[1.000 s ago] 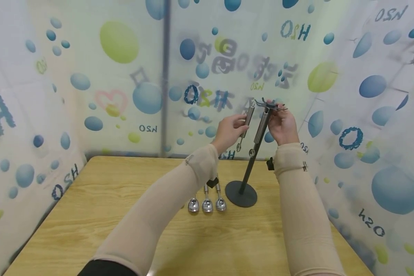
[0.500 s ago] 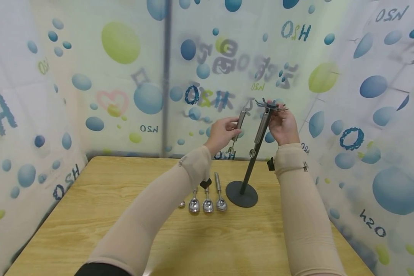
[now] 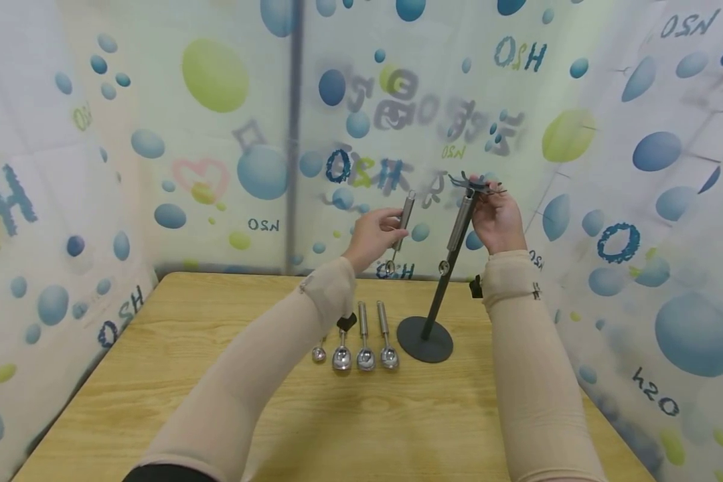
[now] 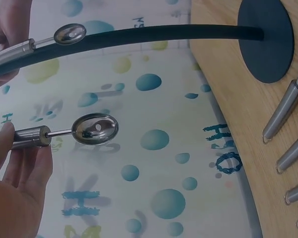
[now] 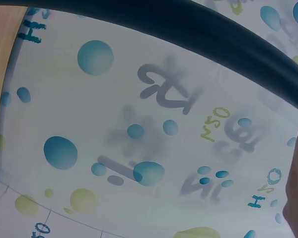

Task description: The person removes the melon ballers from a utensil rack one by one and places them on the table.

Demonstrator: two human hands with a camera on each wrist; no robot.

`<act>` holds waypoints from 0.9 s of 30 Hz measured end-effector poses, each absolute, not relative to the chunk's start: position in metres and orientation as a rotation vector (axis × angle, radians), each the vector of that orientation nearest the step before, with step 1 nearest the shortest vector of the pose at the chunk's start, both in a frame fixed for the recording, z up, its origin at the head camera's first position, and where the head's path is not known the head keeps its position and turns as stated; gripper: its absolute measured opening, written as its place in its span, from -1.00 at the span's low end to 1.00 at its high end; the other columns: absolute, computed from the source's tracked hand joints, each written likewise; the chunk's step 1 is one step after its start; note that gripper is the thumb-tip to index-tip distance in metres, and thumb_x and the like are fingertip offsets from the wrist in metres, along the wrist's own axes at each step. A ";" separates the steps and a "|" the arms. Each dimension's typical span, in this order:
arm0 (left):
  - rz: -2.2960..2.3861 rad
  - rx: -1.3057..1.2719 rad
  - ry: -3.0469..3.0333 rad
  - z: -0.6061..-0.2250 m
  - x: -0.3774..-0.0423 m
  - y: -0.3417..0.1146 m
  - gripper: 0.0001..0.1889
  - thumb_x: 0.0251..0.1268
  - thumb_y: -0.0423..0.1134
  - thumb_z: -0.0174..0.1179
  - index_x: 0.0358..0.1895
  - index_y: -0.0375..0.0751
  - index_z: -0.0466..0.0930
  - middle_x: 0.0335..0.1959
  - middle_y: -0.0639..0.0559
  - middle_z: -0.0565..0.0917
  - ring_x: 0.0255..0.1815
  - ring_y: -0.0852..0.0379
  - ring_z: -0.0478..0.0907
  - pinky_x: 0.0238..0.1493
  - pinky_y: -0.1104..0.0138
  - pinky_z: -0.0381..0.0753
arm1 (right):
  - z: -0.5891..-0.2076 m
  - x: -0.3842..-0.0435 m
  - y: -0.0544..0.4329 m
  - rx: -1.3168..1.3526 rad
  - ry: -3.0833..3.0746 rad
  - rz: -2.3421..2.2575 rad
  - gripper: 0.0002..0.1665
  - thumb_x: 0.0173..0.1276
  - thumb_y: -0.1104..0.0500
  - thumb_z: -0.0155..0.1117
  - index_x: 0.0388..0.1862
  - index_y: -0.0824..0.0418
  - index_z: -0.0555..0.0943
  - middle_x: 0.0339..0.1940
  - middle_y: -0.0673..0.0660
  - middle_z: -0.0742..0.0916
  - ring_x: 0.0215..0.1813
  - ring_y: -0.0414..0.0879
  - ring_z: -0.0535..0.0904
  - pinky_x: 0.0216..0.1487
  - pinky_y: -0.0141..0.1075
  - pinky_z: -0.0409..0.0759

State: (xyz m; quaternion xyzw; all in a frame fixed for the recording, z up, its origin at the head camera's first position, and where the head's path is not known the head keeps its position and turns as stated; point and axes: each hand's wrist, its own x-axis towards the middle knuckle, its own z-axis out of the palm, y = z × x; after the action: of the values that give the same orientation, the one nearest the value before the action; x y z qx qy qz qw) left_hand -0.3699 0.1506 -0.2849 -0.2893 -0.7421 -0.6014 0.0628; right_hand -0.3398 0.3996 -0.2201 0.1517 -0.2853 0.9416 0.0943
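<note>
In my left hand (image 3: 373, 235) I pinch a small melon baller (image 3: 406, 213) by its steel handle, left of the stand. The left wrist view shows its oval bowl (image 4: 95, 128) with a small hole in it. My right hand (image 3: 499, 217) grips the top of the black hook stand (image 3: 436, 294), at its ring of hooks (image 3: 472, 183). A second melon baller (image 3: 460, 224) hangs by its handle from a hook, bowl down. The stand leans with its top to the right. Only an edge of the right hand (image 5: 297, 183) shows in the right wrist view.
Several steel scoops lie in a row on the wooden table (image 3: 337, 428), left of the stand's round base (image 3: 424, 339). The rightmost scoop (image 3: 389, 357) is closest to it; the leftmost (image 3: 318, 354) is smaller. A patterned curtain (image 3: 217, 161) surrounds the table.
My left hand has moved left and slightly down, away from the stand's hooks, with the melon baller still pinched. The right hand and the stand stay about where they were.
</note>
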 end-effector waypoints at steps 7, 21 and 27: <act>-1.860 -0.863 -2.239 -0.292 -0.373 0.141 -0.51 0.38 -0.29 0.35 0.36 -0.12 0.55 0.00 -0.09 0.74 -0.06 0.08 0.71 -0.09 0.19 0.74 | -0.222 -0.339 0.399 0.431 -0.896 2.756 -0.85 0.52 0.30 0.10 -0.29 0.32 0.41 0.05 0.29 0.62 -0.22 0.01 0.60 -0.14 -0.25 0.56; -1.825 -0.802 -2.265 -0.301 -0.380 0.120 -0.47 0.37 -0.27 0.35 0.39 -0.14 0.51 0.02 -0.09 0.73 -0.01 0.06 0.71 -0.12 0.23 0.74 | -0.222 -0.340 0.400 0.472 -0.860 2.786 -0.84 0.56 0.41 0.03 -0.31 0.33 0.43 0.04 0.31 0.66 -0.29 0.03 0.59 -0.13 -0.20 0.63; -1.871 -0.758 -2.255 -0.306 -0.383 0.108 -0.48 0.35 -0.28 0.38 0.36 -0.09 0.55 -0.01 -0.08 0.74 -0.03 0.06 0.71 -0.10 0.21 0.75 | -0.221 -0.340 0.399 0.459 -0.851 2.790 -0.81 0.56 0.43 0.02 -0.34 0.33 0.43 0.01 0.32 0.67 -0.29 0.05 0.59 -0.13 -0.19 0.64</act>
State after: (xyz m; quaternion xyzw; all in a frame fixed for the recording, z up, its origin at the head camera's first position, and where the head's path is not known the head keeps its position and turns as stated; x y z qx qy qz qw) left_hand -0.3833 0.1083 -0.3064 -0.2500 -0.7437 -0.6173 0.0575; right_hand -0.3400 0.3989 -0.2213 0.1546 -0.2868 0.9407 0.0943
